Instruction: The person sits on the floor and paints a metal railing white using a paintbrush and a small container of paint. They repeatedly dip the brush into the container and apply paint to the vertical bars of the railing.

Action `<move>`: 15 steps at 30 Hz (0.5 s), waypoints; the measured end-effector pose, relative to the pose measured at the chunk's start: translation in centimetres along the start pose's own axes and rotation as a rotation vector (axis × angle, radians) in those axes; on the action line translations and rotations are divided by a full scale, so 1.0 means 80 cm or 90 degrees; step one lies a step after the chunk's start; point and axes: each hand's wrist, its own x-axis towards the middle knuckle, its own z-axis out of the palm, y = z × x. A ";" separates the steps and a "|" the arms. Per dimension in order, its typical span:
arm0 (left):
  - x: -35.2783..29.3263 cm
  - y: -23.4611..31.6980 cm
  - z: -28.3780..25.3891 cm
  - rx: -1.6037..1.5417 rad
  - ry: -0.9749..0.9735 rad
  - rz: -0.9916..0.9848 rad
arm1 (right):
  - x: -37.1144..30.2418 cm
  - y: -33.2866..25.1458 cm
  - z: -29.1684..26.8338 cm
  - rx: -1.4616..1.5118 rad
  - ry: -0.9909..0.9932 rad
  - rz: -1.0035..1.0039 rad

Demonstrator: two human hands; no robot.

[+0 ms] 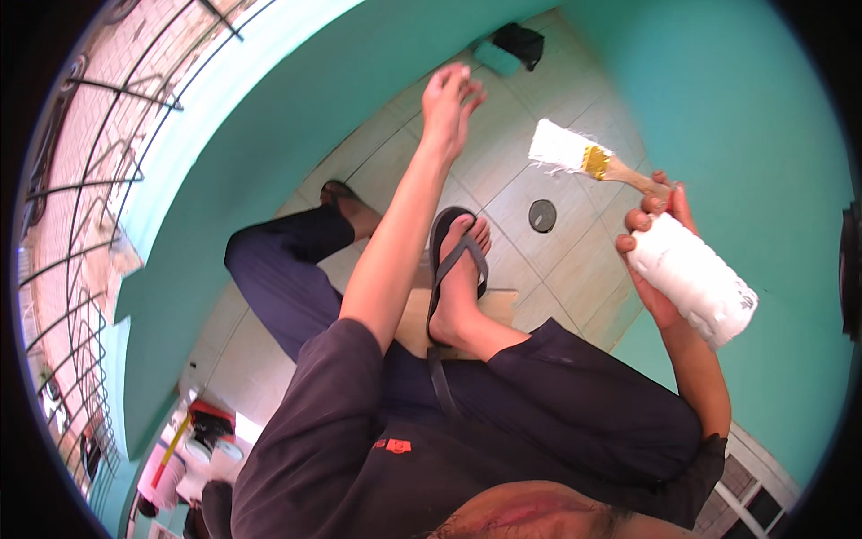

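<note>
My right hand (648, 223) is closed round the wooden handle of a flat paintbrush (575, 153) with white bristles and a gold-coloured ferrule. The same hand also holds a lumpy white block (696, 280), long and rounded, with a small dark mark near its lower end; I cannot make out what it is. The bristles point up and left, over the tiled floor. Stretched out ahead, my left hand (452, 106) has loosely curled, parted fingers, slightly blurred, and I see nothing in them. It is near the green wall on the left.
A round dark drain cover (542, 216) sits in the tiled floor. By the far wall lie a green-and-black bundle (510, 48). My sandalled foot (460, 260) rests in the middle. At left is a metal window grille (76, 184); a white frame (750, 485) stands lower right.
</note>
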 end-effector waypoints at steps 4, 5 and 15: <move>-0.078 -0.016 -0.046 0.473 -0.099 0.251 | 0.000 0.004 0.004 0.022 -0.037 0.005; -0.111 -0.013 -0.053 0.562 -0.096 0.274 | 0.000 0.004 0.003 0.029 -0.043 0.006; -0.421 0.014 -0.137 0.789 -0.136 -0.106 | 0.000 0.007 -0.003 0.045 -0.077 0.025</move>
